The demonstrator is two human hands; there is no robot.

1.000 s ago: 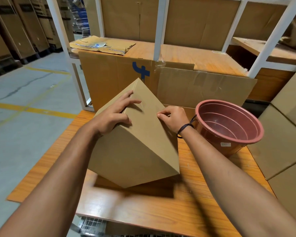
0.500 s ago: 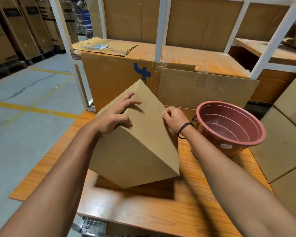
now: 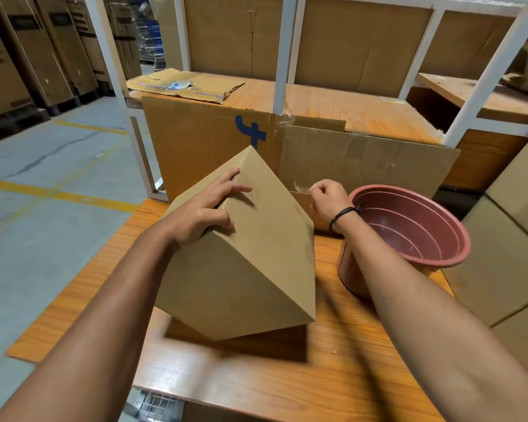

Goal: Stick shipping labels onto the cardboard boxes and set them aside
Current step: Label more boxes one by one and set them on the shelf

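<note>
A plain brown cardboard box stands tilted on one edge on the wooden table, its ridge pointing up. My left hand grips that ridge, fingers spread over the far face and thumb on the near face. My right hand is off the box, just right of its upper edge, fingers curled and pinching a small thin translucent strip. No label shows on the faces of the box that I can see.
A reddish plastic pot lies tilted on the table under my right forearm. Large flattened cardboard sheets lean against a white rack behind. Stacked boxes stand at the right. Concrete floor with yellow lines lies left.
My right hand has lifted off the box's far face and moved up and to the right, now pinching the strip. My left hand and the box have stayed put.
</note>
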